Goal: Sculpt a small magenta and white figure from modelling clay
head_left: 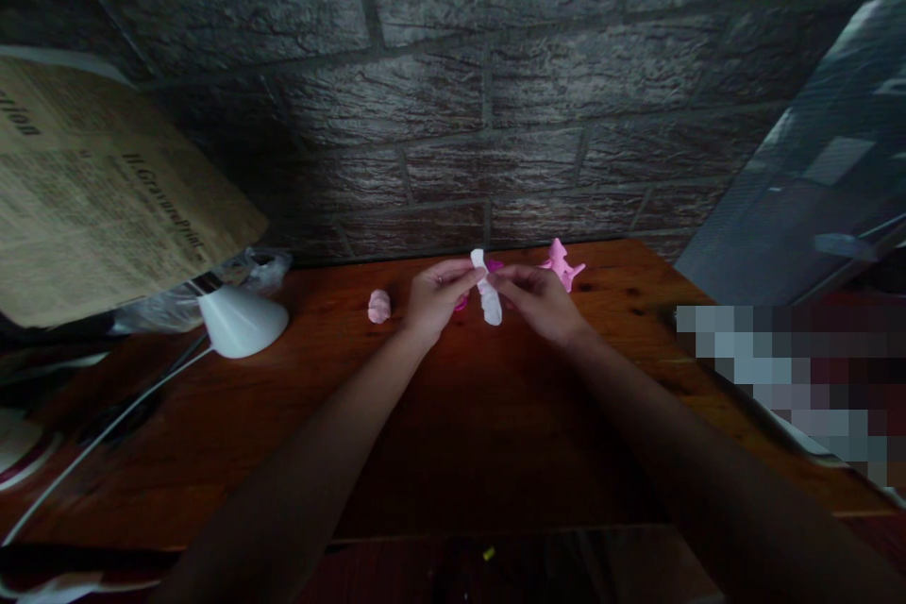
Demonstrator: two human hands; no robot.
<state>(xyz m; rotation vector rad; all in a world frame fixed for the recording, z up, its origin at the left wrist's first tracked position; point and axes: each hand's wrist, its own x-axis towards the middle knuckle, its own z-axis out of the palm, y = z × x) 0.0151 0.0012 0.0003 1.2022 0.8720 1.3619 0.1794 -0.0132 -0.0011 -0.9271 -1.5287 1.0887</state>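
Note:
Between my hands, above the wooden table, a soft white clay-like strip (491,307) hangs at a slight tilt with a wavy edge. My left hand (433,302) pinches its left side near the top. Fingers of my right hand (545,304) are closed on its right side. Bits of a magenta thing (494,265) show behind the strip and the hands; its shape is mostly hidden. Just past my right hand lies a pink pointed, star-like piece (562,266). A pale pink lump (379,306) sits to the left of my left hand.
A lamp with a white base (244,321) and newspaper-print shade (106,189) stands at left, its white cable (113,434) crossing the wooden table (439,453). A brick-patterned wall (425,85) rises behind. At right leans a grey translucent panel (785,198).

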